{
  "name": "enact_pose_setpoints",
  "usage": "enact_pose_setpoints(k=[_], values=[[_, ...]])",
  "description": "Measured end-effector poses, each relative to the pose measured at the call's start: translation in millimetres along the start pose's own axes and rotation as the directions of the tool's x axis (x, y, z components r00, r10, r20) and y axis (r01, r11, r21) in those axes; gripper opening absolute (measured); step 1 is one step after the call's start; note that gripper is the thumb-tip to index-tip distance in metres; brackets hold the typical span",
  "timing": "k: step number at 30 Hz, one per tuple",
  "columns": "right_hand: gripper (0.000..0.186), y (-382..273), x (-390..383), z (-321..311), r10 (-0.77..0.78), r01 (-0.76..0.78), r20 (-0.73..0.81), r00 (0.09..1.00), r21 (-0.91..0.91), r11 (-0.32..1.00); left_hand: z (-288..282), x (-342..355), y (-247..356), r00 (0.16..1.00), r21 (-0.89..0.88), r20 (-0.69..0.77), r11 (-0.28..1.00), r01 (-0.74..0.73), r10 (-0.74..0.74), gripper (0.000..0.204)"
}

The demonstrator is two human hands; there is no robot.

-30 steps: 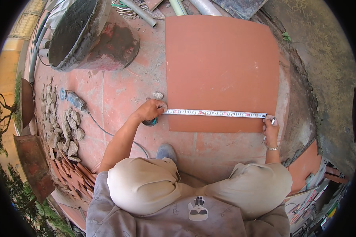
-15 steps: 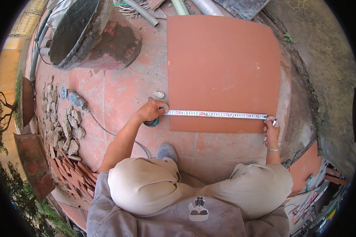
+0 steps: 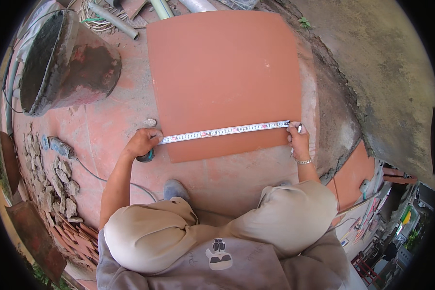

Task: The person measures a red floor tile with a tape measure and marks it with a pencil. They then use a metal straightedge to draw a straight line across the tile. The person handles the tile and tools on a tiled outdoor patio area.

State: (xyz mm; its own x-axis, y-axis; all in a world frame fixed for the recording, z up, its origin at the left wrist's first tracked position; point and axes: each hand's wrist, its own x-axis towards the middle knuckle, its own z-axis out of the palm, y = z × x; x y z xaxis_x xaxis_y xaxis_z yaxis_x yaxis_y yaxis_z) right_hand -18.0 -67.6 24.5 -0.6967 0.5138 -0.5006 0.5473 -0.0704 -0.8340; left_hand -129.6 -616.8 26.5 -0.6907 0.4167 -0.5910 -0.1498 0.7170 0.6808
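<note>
A large square terracotta tile lies on the dusty floor in front of me. A white tape measure stretches across its near part. My left hand is closed on the blue-and-black case and the tape at the tile's left edge. My right hand is at the right edge, at the tape's other end, closed on a thin pen-like tool. A small stone rests just beyond my left hand.
A mortar-smeared bucket stands upper left. A corded angle grinder, rubble and broken tiles lie on the left. Pipes and wires lie at the top. A rough, cracked concrete edge runs along the right.
The view has turned, so the tile, tape and bucket appear further left and the tape tilts up toward the right. Both hands keep their places at the tile's edges.
</note>
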Motion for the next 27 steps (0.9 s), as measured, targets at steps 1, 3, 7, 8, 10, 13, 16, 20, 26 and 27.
enact_pose_setpoints(k=[1, 3, 7, 8, 10, 13, 16, 20, 26, 27], values=[[0.011, -1, 0, 1, 0.004, -0.004, 0.003, 1.0, 0.007, 1.0, 0, -1, 1, 1.0, -0.009, -0.003, 1.0, 0.009, -0.009, 0.014], [0.01, -3, -1, 2, 0.002, -0.002, 0.005, 1.0, 0.014, 1.0, 0, -2, 5, 1.0, -0.022, -0.003, 0.999, 0.027, -0.027, 0.013], [0.009, -4, -1, 3, 0.018, -0.018, -0.023, 1.0, 0.016, 1.0, 0, -1, 9, 1.0, -0.04, 0.0, 0.999, 0.031, -0.031, 0.012], [0.009, -3, -1, 3, 0.021, -0.021, -0.029, 0.999, 0.02, 1.0, 1, -1, 10, 0.999, -0.035, -0.003, 0.998, 0.042, -0.042, 0.012], [0.01, -2, 0, 3, 0.021, -0.021, -0.025, 0.999, 0.036, 0.999, 1, -1, 10, 1.0, -0.051, -0.003, 0.998, 0.027, -0.027, 0.011], [0.011, 0, 1, 3, 0.01, -0.01, -0.023, 1.0, -0.013, 1.0, 0, -3, 10, 1.0, -0.043, -0.009, 0.999, 0.01, -0.01, 0.01], [0.013, 1, 3, -2, 0.017, -0.015, -0.055, 0.998, 0.025, 1.0, 1, -1, 9, 1.0, -0.037, -0.017, 0.999, -0.021, 0.02, 0.01], [0.022, -8, 4, -23, -0.112, 0.113, -0.225, 0.968, -0.008, 0.994, 3, -1, 9, 1.0, -0.035, -0.015, 0.999, 0.0, 0.0, 0.01], [0.035, -44, -13, -45, -0.257, 0.175, -0.252, 0.933, -0.307, 0.935, 4, 0, 6, 0.996, -0.043, -0.027, 0.995, 0.086, -0.088, 0.009], [0.035, -47, -21, -42, -0.22, 0.168, -0.241, 0.945, -0.22, 0.961, 4, -1, 5, 0.997, -0.052, -0.03, 0.997, 0.063, -0.065, 0.009]])
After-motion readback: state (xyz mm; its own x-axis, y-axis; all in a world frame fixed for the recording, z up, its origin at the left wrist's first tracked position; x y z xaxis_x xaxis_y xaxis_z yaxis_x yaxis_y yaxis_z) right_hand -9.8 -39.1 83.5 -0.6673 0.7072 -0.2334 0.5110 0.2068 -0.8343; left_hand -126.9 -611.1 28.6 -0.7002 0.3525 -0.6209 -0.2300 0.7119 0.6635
